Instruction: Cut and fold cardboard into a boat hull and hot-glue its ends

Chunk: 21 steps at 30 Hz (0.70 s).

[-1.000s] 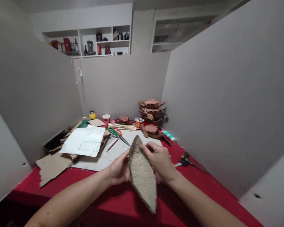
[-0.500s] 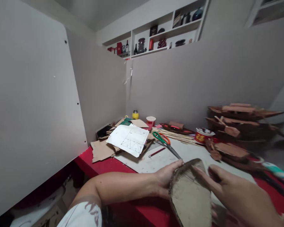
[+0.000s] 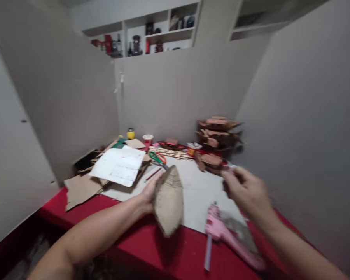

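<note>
My left hand (image 3: pixel 152 193) grips a boat-shaped cardboard piece (image 3: pixel 168 200) by its left side. It has pointed ends and a raised rim, and I hold it tilted over the table's front edge. My right hand (image 3: pixel 246 190) is up over the right side of the table, apart from the cardboard, with its fingers pinched together. Motion blur hides what, if anything, is between them. Below it lies a pink glue gun (image 3: pixel 217 228) with a pale glue stick (image 3: pixel 208 252) sticking out of its back.
A white board (image 3: pixel 192 190) covers part of the red table (image 3: pixel 128 249). Paper with a drawing (image 3: pixel 119 165) lies on cardboard scraps (image 3: pixel 83 190) at left. Scissors (image 3: pixel 158 158), a pencil (image 3: pixel 152 175), thin sticks (image 3: pixel 175 153) and model boats (image 3: pixel 218 134) sit behind.
My right hand has left the cardboard piece and moved up and right. The view has swung to the right, bringing the glue gun into sight. My left hand keeps its grip.
</note>
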Available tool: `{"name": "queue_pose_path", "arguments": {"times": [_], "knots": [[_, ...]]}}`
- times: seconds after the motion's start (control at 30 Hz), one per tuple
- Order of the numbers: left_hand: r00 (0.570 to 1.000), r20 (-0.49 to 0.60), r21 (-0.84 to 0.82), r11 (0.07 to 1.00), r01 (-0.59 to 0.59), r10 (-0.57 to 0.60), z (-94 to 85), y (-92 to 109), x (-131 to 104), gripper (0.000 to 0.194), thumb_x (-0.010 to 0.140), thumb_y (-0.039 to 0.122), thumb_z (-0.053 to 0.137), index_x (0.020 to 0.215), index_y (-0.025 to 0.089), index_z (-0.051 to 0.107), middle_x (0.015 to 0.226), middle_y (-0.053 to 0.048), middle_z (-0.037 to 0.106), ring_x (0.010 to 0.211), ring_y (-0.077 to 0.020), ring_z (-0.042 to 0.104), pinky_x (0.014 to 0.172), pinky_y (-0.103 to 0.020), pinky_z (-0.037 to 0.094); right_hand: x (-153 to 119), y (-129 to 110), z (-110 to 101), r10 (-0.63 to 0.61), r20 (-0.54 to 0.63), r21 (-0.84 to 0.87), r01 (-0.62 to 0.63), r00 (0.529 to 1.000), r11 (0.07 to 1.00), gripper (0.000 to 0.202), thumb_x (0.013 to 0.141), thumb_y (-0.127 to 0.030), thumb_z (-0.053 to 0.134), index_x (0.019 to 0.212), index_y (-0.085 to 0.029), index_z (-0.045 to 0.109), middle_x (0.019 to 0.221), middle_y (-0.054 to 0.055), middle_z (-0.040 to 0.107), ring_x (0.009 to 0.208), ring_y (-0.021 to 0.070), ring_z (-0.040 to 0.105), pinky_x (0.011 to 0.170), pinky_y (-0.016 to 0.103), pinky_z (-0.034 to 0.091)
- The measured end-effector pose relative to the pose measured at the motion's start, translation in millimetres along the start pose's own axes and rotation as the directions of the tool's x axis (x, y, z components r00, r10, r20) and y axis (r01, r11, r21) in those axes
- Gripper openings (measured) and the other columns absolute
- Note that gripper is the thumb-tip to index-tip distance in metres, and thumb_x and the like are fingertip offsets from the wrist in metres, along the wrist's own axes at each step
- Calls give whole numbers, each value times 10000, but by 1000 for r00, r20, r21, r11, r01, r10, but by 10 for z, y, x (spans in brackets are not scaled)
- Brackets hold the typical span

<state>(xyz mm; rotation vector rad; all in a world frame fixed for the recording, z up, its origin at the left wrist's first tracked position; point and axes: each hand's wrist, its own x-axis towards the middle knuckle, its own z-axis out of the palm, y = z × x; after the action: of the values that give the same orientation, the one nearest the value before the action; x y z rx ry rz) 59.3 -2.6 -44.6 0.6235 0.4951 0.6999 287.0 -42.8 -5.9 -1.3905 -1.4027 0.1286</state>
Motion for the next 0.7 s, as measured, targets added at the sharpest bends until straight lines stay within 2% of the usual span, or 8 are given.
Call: {"name": "queue_pose_path", "arguments": {"times": [0.03, 0.1, 0.17, 0.33, 0.5, 0.6, 0.7], "knots": [[999, -31, 2, 1000, 15, -15, 9, 17, 22, 467, 828, 560, 481, 855, 141, 685, 661, -46, 717, 616, -189, 653, 775, -309, 466, 0, 1, -15, 10, -19, -6, -10, 1000, 1000, 266, 797, -353, 475, 557, -251, 424, 440, -11, 473, 401, 155, 449, 419, 285, 349], [996, -86, 20, 999, 31, -30, 34, 36, 64, 459, 816, 569, 504, 846, 147, 680, 660, -47, 722, 600, -197, 661, 736, -314, 487, -6, 53, -36, 22, 24, 107, -24, 999, 994, 264, 792, -339, 481, 561, -236, 406, 434, -41, 446, 392, 124, 424, 415, 251, 334], [991, -132, 57, 998, 26, -19, 64, 38, 91, 454, 819, 559, 513, 897, 143, 680, 675, -56, 729, 595, -208, 672, 722, -327, 505, -22, 120, -58, 32, 34, 122, -36, 999, 992, 288, 799, -339, 480, 548, -227, 397, 429, -52, 439, 380, 107, 418, 405, 232, 331], [965, -243, 197, 979, -49, 98, 58, 29, 155, 394, 834, 484, 539, 980, 146, 678, 717, -53, 744, 622, -207, 691, 680, -307, 526, -50, 231, -96, 42, 55, 177, -51, 998, 983, 366, 825, -349, 490, 497, -210, 404, 408, -47, 448, 355, 89, 425, 375, 208, 322], [927, -282, 369, 920, -131, 245, -51, 61, 235, 425, 815, 499, 565, 960, 123, 699, 841, -100, 751, 730, -231, 700, 715, -323, 526, -40, 343, -100, 19, 106, 202, -41, 994, 979, 392, 862, -420, 488, 539, -203, 442, 427, -29, 501, 343, 102, 466, 369, 215, 357], [865, -301, 474, 850, -229, 401, -99, 100, 255, 431, 801, 516, 580, 916, 120, 705, 926, -125, 737, 837, -236, 690, 777, -323, 515, -43, 413, -112, 0, 119, 185, -22, 993, 983, 365, 873, -436, 486, 590, -208, 447, 457, -24, 525, 361, 116, 496, 383, 223, 380], [766, -287, 581, 740, -337, 575, -117, 148, 255, 367, 800, 480, 592, 931, 153, 696, 1043, -113, 710, 991, -224, 652, 874, -315, 486, -46, 479, -126, -24, 112, 141, 8, 993, 990, 325, 876, -424, 486, 629, -215, 453, 473, -26, 531, 390, 124, 501, 403, 228, 375]]}}
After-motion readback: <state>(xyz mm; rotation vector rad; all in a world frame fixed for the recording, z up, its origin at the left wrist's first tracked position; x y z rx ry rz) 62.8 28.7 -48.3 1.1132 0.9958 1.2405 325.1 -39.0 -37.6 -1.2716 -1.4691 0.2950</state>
